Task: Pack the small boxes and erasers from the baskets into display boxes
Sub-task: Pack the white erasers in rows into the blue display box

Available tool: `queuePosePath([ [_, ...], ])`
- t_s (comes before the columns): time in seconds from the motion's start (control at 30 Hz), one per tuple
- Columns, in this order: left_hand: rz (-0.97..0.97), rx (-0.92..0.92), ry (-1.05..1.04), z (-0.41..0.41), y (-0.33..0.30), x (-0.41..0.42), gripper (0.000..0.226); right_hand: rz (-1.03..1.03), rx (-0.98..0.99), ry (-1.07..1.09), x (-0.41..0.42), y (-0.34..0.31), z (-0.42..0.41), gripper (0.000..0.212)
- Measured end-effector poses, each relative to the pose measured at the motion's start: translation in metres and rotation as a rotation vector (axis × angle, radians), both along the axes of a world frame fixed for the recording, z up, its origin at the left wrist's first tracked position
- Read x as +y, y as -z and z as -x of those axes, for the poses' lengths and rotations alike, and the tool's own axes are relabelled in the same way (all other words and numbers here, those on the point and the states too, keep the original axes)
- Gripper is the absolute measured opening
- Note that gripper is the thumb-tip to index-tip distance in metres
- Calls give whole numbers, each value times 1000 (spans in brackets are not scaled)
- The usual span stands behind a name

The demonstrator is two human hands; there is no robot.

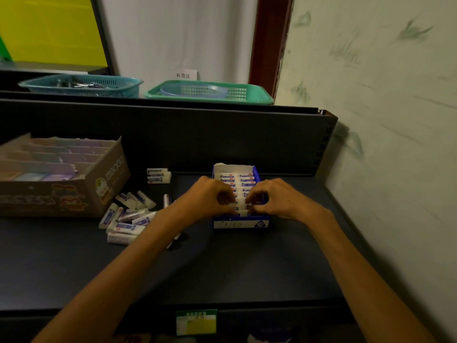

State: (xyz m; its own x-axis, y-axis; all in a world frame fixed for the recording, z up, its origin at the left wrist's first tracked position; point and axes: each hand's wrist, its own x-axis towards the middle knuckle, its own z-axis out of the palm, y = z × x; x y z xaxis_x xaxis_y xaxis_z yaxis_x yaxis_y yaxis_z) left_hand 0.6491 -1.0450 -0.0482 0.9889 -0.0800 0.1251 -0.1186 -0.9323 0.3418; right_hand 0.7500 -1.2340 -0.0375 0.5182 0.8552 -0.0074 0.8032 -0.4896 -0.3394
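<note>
A blue and white display box [241, 222] stands on the dark shelf, filled with two rows of white erasers [237, 180] in blue sleeves. My left hand [207, 196] and my right hand [277, 196] meet over the box's near end, fingers curled and pinching the erasers in the front rows. A loose pile of the same erasers [128, 217] lies left of the box, and three more sit stacked [158, 175] farther back. One eraser [173, 240] peeks out from under my left forearm.
A brown cardboard display box [61, 174] of pastel small boxes sits at the left. On the upper ledge stand a blue basket [81, 84] and a green basket [210, 91]. A wall closes the right side. A price tag [196, 321] hangs on the shelf's front edge.
</note>
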Motion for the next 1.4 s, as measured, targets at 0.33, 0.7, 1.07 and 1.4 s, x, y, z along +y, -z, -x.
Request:
queuePosePath([
  [0.33,-75,-93,-266,36,-16,55,38,-198,-108,27,43,-6,12,34],
  [0.7,-81,-88,-369,61,-1,139,45,-122,-133,-9,133,-2,30,42],
  [1.07,-123,-56,-306,33,22,162,46,2,32,-2,151,9,46,43],
  [1.4,-190,-51,-293,28,25,160,42,105,57,49,150,14,50,40],
])
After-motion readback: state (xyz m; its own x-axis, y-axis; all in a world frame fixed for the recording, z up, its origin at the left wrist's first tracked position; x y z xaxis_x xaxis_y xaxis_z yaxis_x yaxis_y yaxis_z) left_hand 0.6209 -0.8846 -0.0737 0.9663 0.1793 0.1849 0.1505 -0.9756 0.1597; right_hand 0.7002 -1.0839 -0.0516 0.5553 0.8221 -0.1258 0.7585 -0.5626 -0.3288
